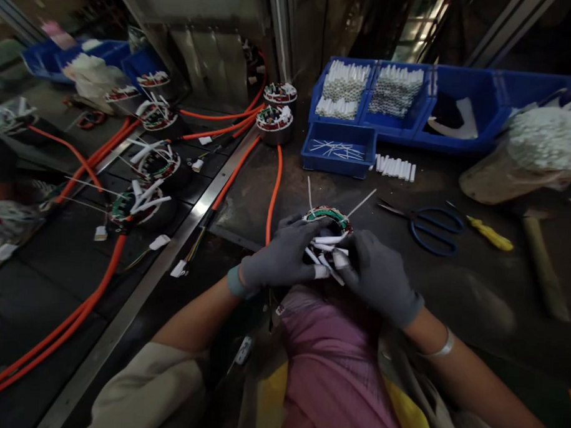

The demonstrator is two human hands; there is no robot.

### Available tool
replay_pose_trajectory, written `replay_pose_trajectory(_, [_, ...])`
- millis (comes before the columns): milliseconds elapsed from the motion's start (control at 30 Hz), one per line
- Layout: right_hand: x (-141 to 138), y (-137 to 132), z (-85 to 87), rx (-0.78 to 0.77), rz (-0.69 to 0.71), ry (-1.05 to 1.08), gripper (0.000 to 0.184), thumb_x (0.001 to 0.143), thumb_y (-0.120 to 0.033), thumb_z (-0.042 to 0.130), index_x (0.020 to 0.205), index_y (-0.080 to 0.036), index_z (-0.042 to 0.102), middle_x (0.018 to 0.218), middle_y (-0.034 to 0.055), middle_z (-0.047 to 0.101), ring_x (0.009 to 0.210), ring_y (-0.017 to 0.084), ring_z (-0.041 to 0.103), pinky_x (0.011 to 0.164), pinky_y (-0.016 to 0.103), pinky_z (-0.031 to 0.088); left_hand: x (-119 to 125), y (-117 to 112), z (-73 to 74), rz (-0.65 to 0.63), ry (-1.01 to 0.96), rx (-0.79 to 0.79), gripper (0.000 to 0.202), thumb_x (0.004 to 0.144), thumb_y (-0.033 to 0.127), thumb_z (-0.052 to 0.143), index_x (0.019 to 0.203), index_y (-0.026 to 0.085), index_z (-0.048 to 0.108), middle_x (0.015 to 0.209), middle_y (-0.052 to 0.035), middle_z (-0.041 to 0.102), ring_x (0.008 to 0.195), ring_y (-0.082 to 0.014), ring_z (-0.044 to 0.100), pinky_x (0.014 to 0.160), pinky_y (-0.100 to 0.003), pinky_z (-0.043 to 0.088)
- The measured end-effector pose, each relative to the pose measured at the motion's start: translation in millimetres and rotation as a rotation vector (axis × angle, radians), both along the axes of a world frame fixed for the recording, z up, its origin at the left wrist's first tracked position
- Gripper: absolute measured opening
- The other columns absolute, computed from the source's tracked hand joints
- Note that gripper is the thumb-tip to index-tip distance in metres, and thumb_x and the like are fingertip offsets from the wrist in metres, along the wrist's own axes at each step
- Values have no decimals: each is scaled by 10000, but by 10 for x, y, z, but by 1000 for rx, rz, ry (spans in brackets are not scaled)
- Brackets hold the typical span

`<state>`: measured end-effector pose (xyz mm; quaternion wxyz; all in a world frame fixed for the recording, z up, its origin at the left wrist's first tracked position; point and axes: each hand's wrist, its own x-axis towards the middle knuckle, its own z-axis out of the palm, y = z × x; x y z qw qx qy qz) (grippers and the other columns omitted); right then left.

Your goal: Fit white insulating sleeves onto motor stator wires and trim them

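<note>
1. While several stators (158, 217) sit at left, white tubes sticking up from their tops, orange cables (117, 258) trail off them to the lower left corner.
2. Steel strip (201, 206) runs diagonally just right of those.
3. Two more stators (275, 131) at the back of the desk (248, 203), one behind the other, cables attached.
4. Left hand (284, 254), grey glove: fingers curled around the left side of the work stator (330, 213).
5. Work stator is between the hands, close in front of the person. White tubes bunched on its near side, two thin rods angled out the far side.
6. Small blue tray (334, 164) beyond it, thin white sticks inside.
7. Right hand (381, 276), also gloved: closed on the right side, thumb at the tubes. Can't tell which tube, if any, is pinched.
8. Loose tubes (396, 168) beside the tray; blue bins (456, 144) behind, two filled with tubes.
9. Scissors (413, 216), yellow screwdriver (491, 233), hammer (546, 267) at right.
</note>
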<state>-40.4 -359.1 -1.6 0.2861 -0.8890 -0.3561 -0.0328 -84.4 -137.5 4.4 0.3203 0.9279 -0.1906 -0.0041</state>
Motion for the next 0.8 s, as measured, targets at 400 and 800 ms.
replay_pose_trajectory(400, [78, 120, -219, 288, -50, 67, 93, 949, -290, 515, 897, -216, 533, 849, 59, 636, 759, 209, 580, 661, 330, 400, 129, 17, 61, 101, 112, -141, 519, 968, 469, 619, 1426, 229, 579, 1416, -83, 655, 1320, -299, 603, 1172, -477, 399])
replay_pose_trajectory(800, [72, 192, -207, 416, -179, 198, 176, 947, -370, 550, 852, -226, 517, 790, 27, 615, 710, 183, 565, 641, 314, 383, 250, -125, 147, 164, 161, -101, 271, 914, 432, 612, 1053, 225, 717, 977, -35, 767, 952, -276, 712, 980, -441, 480])
